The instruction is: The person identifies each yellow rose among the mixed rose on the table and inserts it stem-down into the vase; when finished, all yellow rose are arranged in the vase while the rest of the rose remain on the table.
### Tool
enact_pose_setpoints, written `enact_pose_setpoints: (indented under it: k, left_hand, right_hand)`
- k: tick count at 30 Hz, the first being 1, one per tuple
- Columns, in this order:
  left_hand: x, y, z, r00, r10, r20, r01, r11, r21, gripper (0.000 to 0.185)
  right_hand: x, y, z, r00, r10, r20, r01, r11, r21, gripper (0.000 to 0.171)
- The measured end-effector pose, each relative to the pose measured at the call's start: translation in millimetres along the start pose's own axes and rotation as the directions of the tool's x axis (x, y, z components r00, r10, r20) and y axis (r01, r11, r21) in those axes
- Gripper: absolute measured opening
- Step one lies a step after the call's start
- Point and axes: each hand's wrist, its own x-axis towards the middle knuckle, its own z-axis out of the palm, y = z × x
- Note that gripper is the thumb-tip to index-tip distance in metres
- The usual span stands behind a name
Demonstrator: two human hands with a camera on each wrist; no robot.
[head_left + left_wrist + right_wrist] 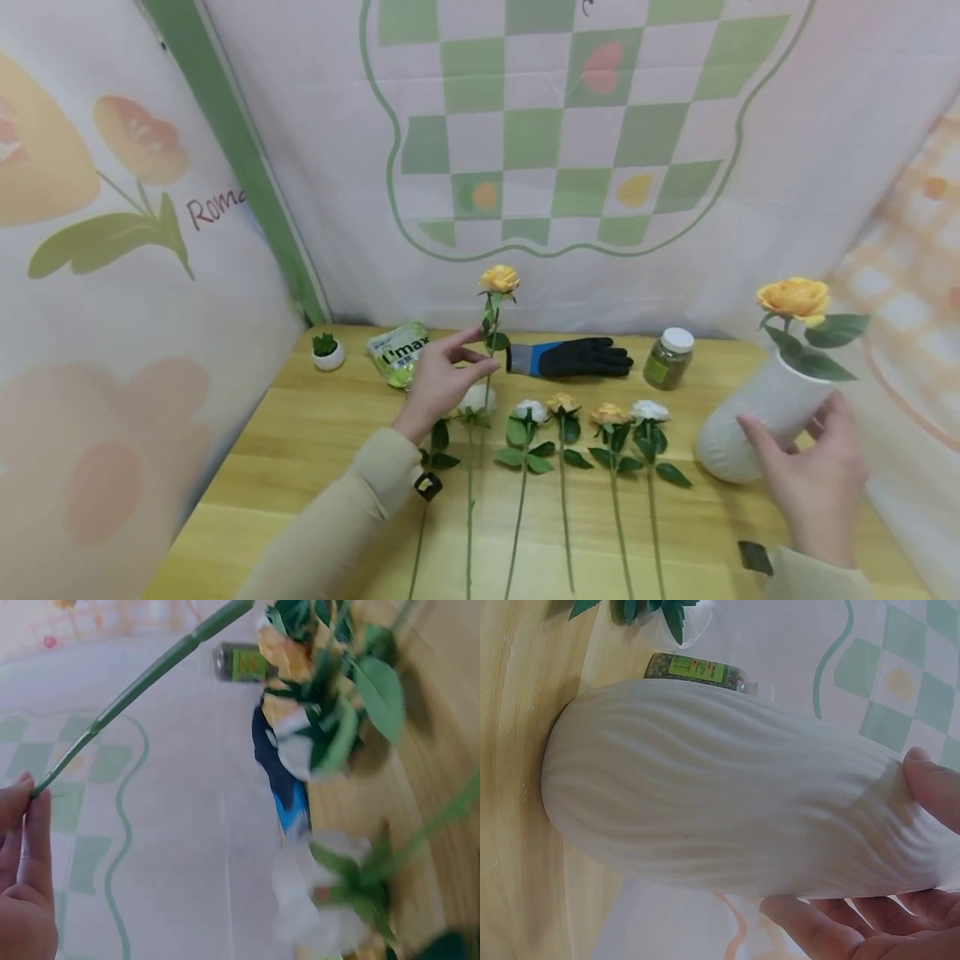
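My left hand pinches the green stem of a yellow rose between thumb and fingertips. That rose is held up over the table with its bloom at the top. On the right, my right hand grips a white ribbed vase, thumb on one side and fingers on the other. The vase leans in the head view, its base at the tabletop. Another yellow rose with green leaves stands in its mouth; the lower stem is hidden inside.
White and yellow roses lie in a row on the wooden table, stems toward me. Behind them are a black and blue glove, a lidded jar, a green packet and a small potted plant. A printed curtain hangs behind.
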Motion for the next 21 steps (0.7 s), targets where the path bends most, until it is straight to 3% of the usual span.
enact_pose_setpoints:
  k: [11, 15, 21]
  left_hand:
    - [28.9, 21.7, 59.2, 0.986, 0.116, -0.121, -0.136, 0.976, -0.17, 0.059]
    - [40.9, 37.5, 83.7, 0.97, 0.162, -0.18, -0.206, 0.944, -0.258, 0.056]
    - [60.2, 74.1, 116.0, 0.933, 0.257, -0.251, -0.332, 0.884, -0.328, 0.05]
  right_hand:
    - [-0.3, -0.3, 0.0, 0.999, -0.016, 0.027, 0.017, 1.0, -0.025, 0.096]
    - [-0.6, 2.3, -0.6, 0.998, -0.055, -0.003, 0.055, 0.998, -0.026, 0.095]
    - [-0.9, 3.8, -0.1, 0.996, -0.086, -0.021, 0.086, 0.996, -0.014, 0.095]
